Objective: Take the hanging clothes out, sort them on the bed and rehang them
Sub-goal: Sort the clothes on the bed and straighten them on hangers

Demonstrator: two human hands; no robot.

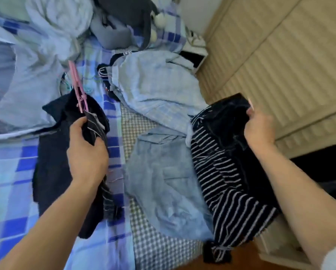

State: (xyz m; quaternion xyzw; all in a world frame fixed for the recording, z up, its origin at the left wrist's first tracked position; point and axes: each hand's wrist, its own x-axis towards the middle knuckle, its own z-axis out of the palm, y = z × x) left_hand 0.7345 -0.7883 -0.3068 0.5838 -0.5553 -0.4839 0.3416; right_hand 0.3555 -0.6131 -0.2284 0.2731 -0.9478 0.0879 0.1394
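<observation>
On the bed point(11, 168), at about eight o'clock in the head view, the left hand point(86, 152) grips a fold of a dark navy garment point(54, 152), thumb and fingers curled round the cloth just below a pink hanger point(76, 84). At three o'clock the right hand point(259, 129) pinches the top edge of a dark garment point(227, 117) above a navy-and-white striped top point(221, 182). Between them lie soft, crumpled pale-blue shirts point(159, 90) on a blue checked sheet.
</observation>
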